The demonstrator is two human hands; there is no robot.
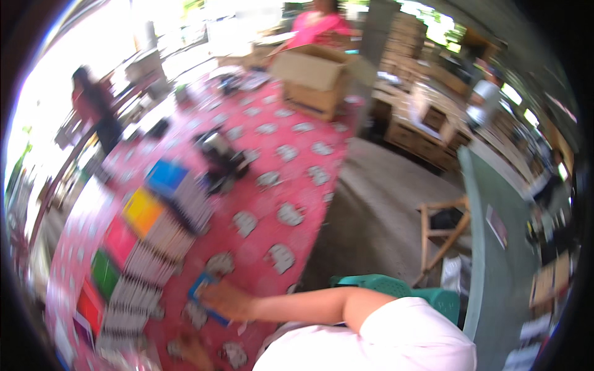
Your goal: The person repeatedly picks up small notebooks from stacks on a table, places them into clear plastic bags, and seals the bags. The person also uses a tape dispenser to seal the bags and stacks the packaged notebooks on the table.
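Observation:
My right hand [228,300] is over a thin blue booklet [199,285] on the pink patterned tablecloth, its fingers closed on it. Low in the picture is my left hand [195,351], beside the nearest stacks; motion blur smears its fingers. To the left of both hands runs a curved row of booklet stacks, with a blue stack [167,177], a yellow stack [145,210], a pink stack [122,240], a green stack [105,273] and a red stack [91,306]. Their pale page edges face me.
A dark and silvery blurred object [219,154] lies beyond the stacks. An open cardboard box [312,93] stands at the table's far end, near a person in pink [318,26]. To the right are a green plastic chair [377,284], a wooden stool [442,232] and a grey-green table [504,266].

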